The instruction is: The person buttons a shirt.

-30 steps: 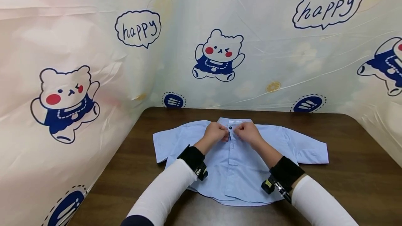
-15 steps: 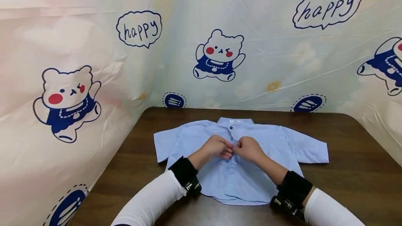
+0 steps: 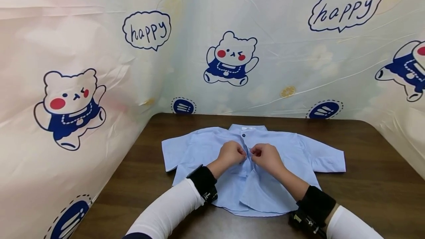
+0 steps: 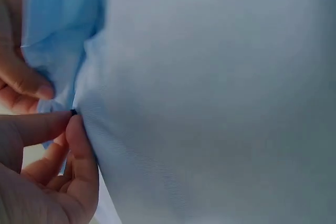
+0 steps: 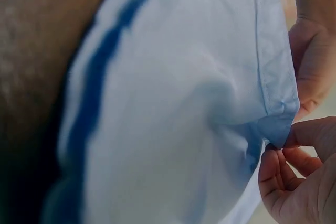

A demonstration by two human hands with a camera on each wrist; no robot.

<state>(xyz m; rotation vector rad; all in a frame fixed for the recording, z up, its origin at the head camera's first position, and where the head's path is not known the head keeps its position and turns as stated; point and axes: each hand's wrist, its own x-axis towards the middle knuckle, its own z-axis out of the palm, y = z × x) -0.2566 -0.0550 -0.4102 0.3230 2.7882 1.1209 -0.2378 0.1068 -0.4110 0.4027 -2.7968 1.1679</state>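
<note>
A light blue short-sleeved shirt (image 3: 206,141) lies front up, its collar toward the far side. At its front opening my left hand (image 3: 231,153) pinches a small dark button (image 4: 73,112) between thumb and finger, on the shirt's edge. Just to the right, my right hand (image 3: 267,158) pinches the stitched placket (image 5: 277,85) of the other front edge, which is raised off the layer below. A narrow gap separates the two hands in the head view. Above them a dark collar button (image 3: 244,135) shows at the neck.
The shirt is spread on a dark brown wooden table (image 3: 372,194). Behind and at both sides hangs a pale curtain (image 3: 285,51) printed with bears and speech bubbles. Each wrist carries a black strap with a camera, the left strap (image 3: 202,180) lying over the shirt.
Both hands have moved down from the collar button to the front opening. They met there half a second ago and now stand slightly apart, with the right front edge lifted.
</note>
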